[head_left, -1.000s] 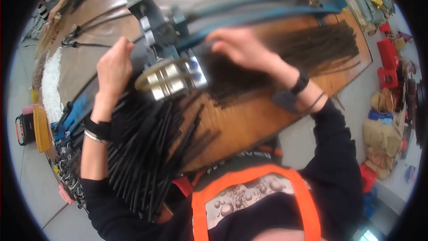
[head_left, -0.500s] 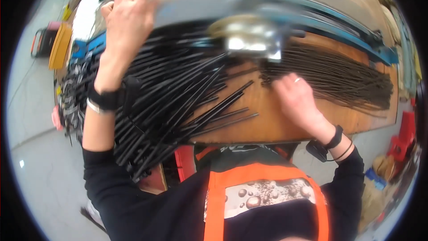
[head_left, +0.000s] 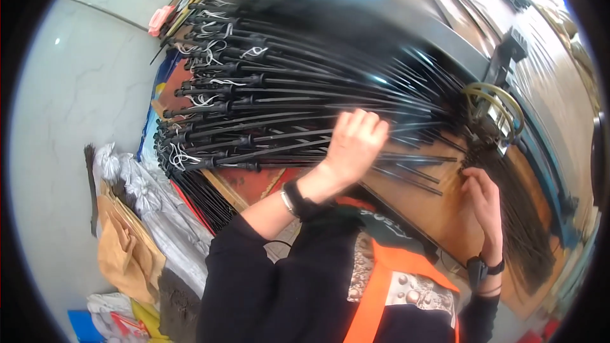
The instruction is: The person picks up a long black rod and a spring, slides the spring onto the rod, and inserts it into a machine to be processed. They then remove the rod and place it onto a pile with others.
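Note:
Long black rods (head_left: 273,82) lie fanned across the workbench, with thicker collars and white cord loops at their left ends. My left hand (head_left: 358,143) is closed over one of the nearer rods, fingers curled around it. To the right, my right hand (head_left: 484,203) has its thumb and fingertips pinched at the near ends of a bundle of thin, dark brown rods (head_left: 524,222); what sits between the fingertips is too small to make out. Just beyond that hand stands a metal fixture (head_left: 499,121) with yellowish tubing looped around it.
A blue rail (head_left: 540,165) runs along the far right of the wooden bench top (head_left: 406,197). On the floor at left lie silver-grey wrapped bundles (head_left: 159,209) and brown paper (head_left: 127,241). A pink object (head_left: 161,20) sits at the upper left.
My view has swung left, bringing the corded rod ends into sight. My left hand has come down from the far side of the bench onto the black rods. My right hand stays by the thin rods.

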Action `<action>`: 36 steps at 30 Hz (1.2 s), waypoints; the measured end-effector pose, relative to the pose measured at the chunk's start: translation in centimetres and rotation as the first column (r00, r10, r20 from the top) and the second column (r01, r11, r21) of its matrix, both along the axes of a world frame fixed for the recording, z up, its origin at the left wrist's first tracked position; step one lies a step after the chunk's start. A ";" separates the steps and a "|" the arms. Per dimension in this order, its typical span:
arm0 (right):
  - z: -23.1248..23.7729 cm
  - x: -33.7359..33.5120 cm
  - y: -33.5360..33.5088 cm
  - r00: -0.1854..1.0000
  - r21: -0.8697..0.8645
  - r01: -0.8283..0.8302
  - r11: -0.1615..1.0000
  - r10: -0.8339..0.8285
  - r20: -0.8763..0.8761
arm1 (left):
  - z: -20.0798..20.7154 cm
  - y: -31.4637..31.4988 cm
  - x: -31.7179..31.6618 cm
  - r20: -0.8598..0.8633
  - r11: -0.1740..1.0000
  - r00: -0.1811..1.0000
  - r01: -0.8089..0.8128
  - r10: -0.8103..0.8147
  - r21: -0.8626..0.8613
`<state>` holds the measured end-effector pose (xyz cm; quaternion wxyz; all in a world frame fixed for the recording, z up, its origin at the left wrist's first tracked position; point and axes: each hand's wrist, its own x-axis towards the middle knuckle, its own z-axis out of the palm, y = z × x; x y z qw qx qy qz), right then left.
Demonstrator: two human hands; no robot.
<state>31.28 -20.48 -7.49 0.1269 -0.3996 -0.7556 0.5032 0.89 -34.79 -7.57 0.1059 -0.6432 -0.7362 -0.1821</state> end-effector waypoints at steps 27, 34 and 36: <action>5.4 16.2 6.0 0.986 0.224 0.162 0.961 -0.148 -0.078 | 7.8 8.7 20.9 0.205 0.883 0.878 0.459 -0.433 -0.100; 5.0 16.4 6.1 0.953 0.123 0.201 0.972 -0.165 -0.256 | 9.2 8.0 21.2 0.271 0.874 0.871 0.459 -0.409 -0.156; 4.3 16.6 5.6 0.939 0.258 0.165 0.952 -0.072 -0.337 | 8.7 7.3 21.1 0.335 0.860 0.878 0.435 -0.341 -0.267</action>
